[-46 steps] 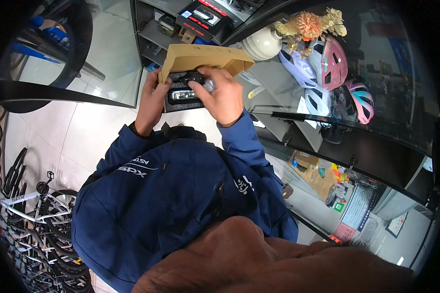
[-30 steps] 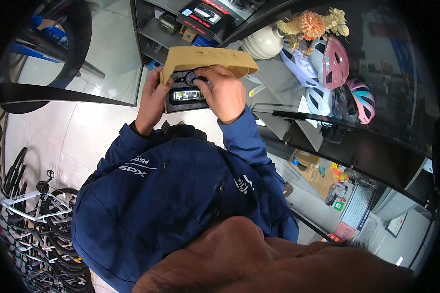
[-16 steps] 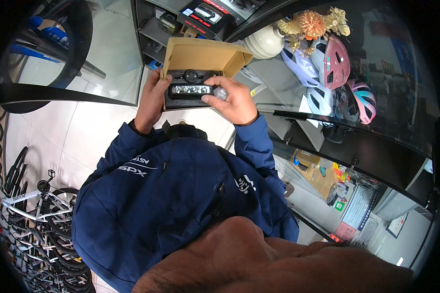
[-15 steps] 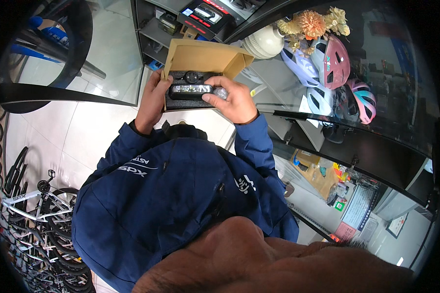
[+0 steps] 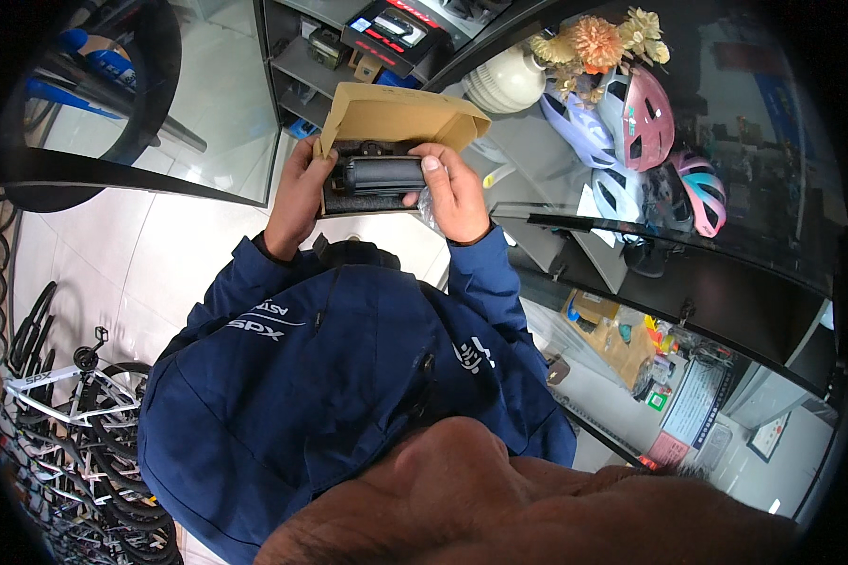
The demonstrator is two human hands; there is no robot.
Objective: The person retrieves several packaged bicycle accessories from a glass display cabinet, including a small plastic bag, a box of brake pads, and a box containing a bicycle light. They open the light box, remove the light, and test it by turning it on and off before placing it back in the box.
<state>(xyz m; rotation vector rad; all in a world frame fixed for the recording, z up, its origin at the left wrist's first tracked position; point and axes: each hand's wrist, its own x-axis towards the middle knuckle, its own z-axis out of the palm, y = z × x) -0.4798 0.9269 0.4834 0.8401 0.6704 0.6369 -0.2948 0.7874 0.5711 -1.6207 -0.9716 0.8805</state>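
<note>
Head view. Item: black unit [image 5: 383, 176], cylinder-like, lying lengthwise across the view over the open box [image 5: 400, 111]. Right end gripped; left end close to the left hand, contact there not clear.

Right hand [image 5: 458, 198]: thumb laid on the unit's right end, other fingers behind and beneath it, narrowed to the unit's thickness. Clear plastic [image 5: 429, 211], crumpled, hangs just under these fingers; whether pinched or merely caught, cannot tell.

Left hand [image 5: 295, 200]: fingers closed on the box's left side, thumb at the lid's corner. Box: brown card, lid raised at the far side, dark foam [image 5: 356, 203] within. A small black mount [image 5: 371, 148] sits behind the unit, partly hidden.

Risks, as judged: the unit is held at one end only — a loose thumb could let it tip or drop, onto the foam or past the box's near edge. Slick plastic between fingers and casing could cause the slip. A tilt of the left wrist might spill the mount.

Surroundings: black carton [image 5: 396, 36] on the shelf beyond; white vase [image 5: 504, 83] with flowers [image 5: 597, 43]; pink helmet [image 5: 646, 118] beside a lilac helmet [image 5: 575, 132]; bikes [image 5: 71, 405] at lower left; pale tiled floor [image 5: 184, 235] below.
</note>
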